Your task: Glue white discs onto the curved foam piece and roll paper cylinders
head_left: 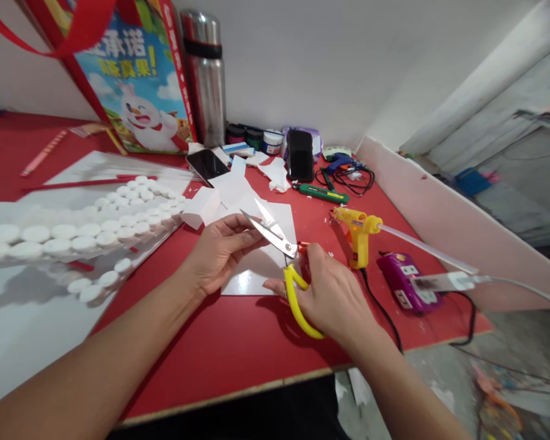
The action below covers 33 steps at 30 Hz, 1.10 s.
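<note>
My right hand (332,290) grips a pair of scissors (291,249) by the yellow handle, its blades parted and pointing up to the left. A small orange-red piece shows beside the pivot; I cannot tell what it belongs to. Close to the blades, my left hand (224,250) has its thumb and fingers pinched together. Whatever lies between those fingertips is hidden. Under both hands is a glossy white sheet (242,282) on the red table (201,354). Folded and cut white paper (231,189) lies just beyond the left hand.
Rows of white discs (87,235) on a white board fill the left. To the right stand a yellow glue gun (358,235) and a purple power box (410,282) with cables. A steel flask (206,79), printed bag (137,91), phone (207,166) and green cutter (323,194) are behind.
</note>
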### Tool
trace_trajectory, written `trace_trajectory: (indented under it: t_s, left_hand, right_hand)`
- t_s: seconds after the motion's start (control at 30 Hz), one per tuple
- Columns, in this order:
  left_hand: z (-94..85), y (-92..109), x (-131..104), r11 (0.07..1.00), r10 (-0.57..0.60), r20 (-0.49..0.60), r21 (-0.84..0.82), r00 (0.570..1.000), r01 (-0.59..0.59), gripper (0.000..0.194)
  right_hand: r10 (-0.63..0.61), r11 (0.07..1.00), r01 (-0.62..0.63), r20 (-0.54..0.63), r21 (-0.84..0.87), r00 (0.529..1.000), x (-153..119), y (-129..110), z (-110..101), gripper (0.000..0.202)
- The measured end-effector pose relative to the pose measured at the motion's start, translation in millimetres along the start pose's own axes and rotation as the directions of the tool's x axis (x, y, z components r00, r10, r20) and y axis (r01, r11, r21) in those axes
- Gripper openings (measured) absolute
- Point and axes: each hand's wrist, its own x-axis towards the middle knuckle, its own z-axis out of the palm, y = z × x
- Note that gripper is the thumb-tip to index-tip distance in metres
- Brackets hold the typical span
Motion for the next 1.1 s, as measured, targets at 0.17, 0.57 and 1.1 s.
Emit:
trace_trajectory:
  t_s: [0.17,0.57,1.1]
  left_hand:
    - [2.6,0,-1,1.000,-0.027,-0.043,0.008,0.999,0.027,0.018]
    - [6.0,5,0,0.996,-0.086,-0.077,-0.036,0.993,0.084,0.019]
    - [7.8,8,-4,0.989,-0.143,0.004,-0.047,0.990,0.143,0.022]
  right_hand:
    - [0.023,0.994,-0.023,0.003,-0.107,1.000,0,0,0,0.064]
    - [0.085,0.924,-0.094,0.041,0.370,0.996,-3,13,0,0.049]
    - [-0.047,0.998,0.048,-0.038,0.029,0.998,-10,23,-3,0.069]
